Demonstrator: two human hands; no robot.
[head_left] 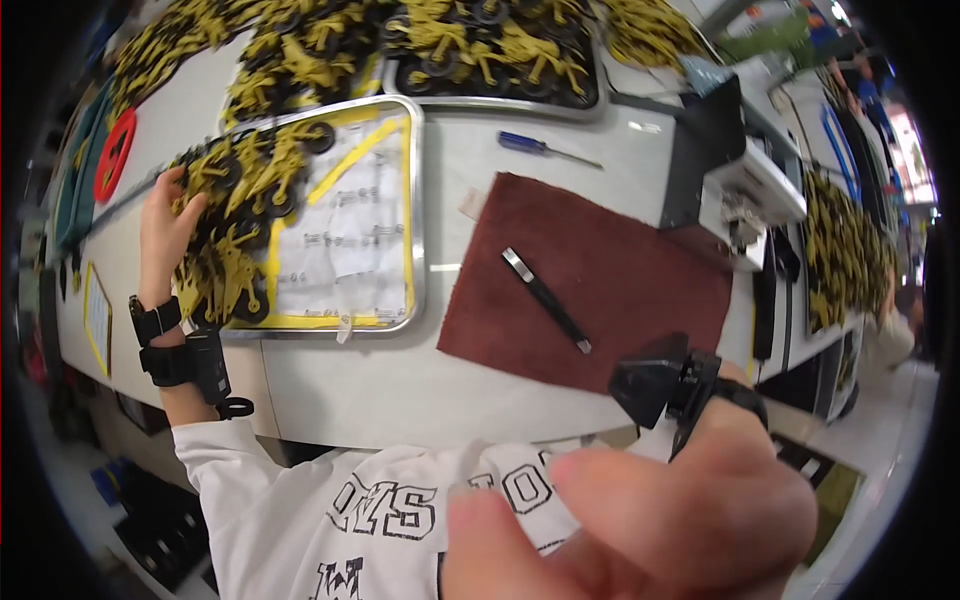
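My left hand (pixel 168 225) reaches over the left side of a metal-rimmed tray (pixel 418 220). Its thumb and fingers are apart, beside several yellow model parts with black wheels (pixel 250 175) piled in the tray. Nothing shows between thumb and fingers, though some fingertips are hidden. Large and blurred in the near foreground, my right hand (pixel 650 510) is raised off the table, thumb and forefinger apart with nothing visible between them. Beyond it, a maroon cloth (pixel 620 270) lies on the white table, with a black, silver-ended pen-like tool (pixel 547 300) on top.
A blue-handled screwdriver (pixel 548 148) lies behind the cloth. More yellow parts fill a second tray (pixel 500 101) at the back. A black-and-white device (pixel 745 200) stands on the right. A red ring (pixel 115 155) lies far left, and more yellow parts (pixel 845 250) are piled far right.
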